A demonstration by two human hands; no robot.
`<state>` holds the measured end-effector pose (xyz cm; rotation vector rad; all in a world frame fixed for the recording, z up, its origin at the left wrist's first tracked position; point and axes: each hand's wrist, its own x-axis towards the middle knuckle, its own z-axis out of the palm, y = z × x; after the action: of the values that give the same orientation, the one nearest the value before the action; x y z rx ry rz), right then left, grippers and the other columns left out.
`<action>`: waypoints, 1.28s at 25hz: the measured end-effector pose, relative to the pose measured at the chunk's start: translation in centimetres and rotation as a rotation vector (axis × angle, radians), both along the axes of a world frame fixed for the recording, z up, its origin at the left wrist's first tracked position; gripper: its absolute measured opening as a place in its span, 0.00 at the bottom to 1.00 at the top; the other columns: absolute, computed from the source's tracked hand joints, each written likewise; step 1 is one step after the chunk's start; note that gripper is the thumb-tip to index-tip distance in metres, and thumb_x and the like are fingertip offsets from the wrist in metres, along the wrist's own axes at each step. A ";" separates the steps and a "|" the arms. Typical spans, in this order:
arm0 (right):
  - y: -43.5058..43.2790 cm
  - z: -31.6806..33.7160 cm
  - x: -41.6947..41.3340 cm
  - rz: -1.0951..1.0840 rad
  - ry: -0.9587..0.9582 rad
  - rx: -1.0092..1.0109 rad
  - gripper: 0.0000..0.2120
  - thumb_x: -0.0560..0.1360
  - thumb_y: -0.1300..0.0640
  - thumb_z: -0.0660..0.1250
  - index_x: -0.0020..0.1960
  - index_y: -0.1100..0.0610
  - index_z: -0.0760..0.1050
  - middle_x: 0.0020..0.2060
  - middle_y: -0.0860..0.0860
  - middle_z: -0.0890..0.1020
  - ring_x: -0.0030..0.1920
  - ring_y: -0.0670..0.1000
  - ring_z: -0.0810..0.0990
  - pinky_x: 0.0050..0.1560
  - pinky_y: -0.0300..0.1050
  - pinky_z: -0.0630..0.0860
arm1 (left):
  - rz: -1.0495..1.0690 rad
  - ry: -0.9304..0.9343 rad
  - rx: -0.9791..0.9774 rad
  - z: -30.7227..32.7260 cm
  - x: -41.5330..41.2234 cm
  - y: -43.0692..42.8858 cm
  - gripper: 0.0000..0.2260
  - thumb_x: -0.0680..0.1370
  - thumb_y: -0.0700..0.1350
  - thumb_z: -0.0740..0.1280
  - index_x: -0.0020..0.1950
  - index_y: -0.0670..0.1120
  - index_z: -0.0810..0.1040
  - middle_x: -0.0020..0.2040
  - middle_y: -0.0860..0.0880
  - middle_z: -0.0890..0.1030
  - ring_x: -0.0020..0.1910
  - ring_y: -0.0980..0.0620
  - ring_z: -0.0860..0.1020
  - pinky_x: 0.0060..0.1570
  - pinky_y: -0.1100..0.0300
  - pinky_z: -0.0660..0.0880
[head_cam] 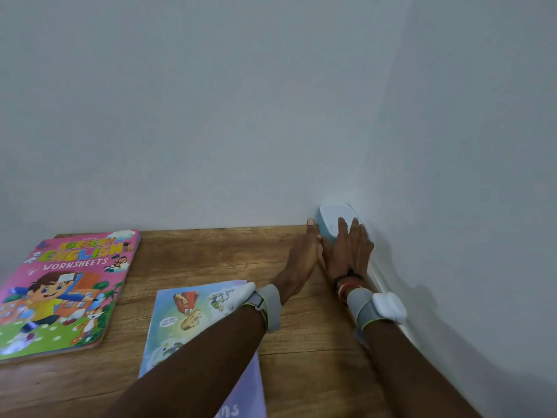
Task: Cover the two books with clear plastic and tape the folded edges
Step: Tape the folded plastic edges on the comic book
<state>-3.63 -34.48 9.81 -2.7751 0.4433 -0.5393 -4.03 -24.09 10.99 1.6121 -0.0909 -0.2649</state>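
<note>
The left hand [304, 254] flanks the blue-white box [333, 220] in the desk [211, 254] corner and the right hand [349, 251] lies atop it; both are extended flat, gripping nothing. Advise clasping both sides before drawing it out.

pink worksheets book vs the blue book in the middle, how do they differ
The pink book looks thick with rounded corners; the blue book looks thin. The pink book's cover reads upright from this view; the blue book's picture is upside down. The pink book lies unobstructed at the left; the blue book is partly hidden under the left forearm. Both lie closed and flat on the wooden table.
</note>
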 end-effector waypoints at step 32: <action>2.7 1.4 3.9 -0.055 -0.147 0.633 0.10 0.73 0.56 0.67 0.45 0.62 0.83 0.45 0.60 0.84 0.51 0.61 0.81 0.47 0.46 0.72 | 0.591 0.173 0.027 -1.7 5.4 0.9 0.20 0.75 0.51 0.69 0.57 0.36 0.80 0.53 0.40 0.83 0.49 0.41 0.83 0.48 0.48 0.82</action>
<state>0.23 -31.76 11.21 -2.1115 0.5451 -0.5028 1.36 -23.16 9.29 1.5625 0.5166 0.0551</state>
